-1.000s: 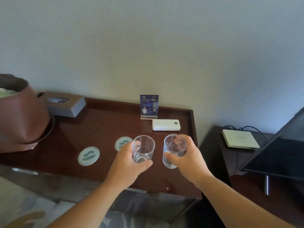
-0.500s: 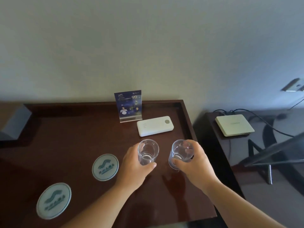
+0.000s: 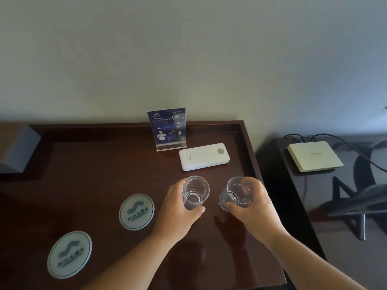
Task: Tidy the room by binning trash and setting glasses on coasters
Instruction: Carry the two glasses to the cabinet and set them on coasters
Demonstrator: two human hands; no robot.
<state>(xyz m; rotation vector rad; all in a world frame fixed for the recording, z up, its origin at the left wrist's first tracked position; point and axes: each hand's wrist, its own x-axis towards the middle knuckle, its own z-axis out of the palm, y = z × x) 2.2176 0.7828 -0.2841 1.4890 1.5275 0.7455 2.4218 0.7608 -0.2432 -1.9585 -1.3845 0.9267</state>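
Two clear empty glasses stand upright on the dark wooden table (image 3: 94, 178). My left hand (image 3: 178, 212) is wrapped around the left glass (image 3: 195, 190). My right hand (image 3: 253, 208) grips the right glass (image 3: 236, 193), which tilts slightly; whether its base touches the table I cannot tell. Two round pale-green coasters lie bare to the left: the nearer coaster (image 3: 136, 211) just beside my left hand, the farther coaster (image 3: 69, 253) toward the front left corner.
A white power bank (image 3: 204, 156) and a blue card in an acrylic stand (image 3: 168, 129) sit behind the glasses. A grey box (image 3: 17, 149) is at the left edge. A lower side table (image 3: 339, 231) carries a white device (image 3: 315, 155) with cables.
The camera has moved closer and to the right; the brown bag at the left left the view. Both hands keep their hold on the glasses, which stay in about the same place.
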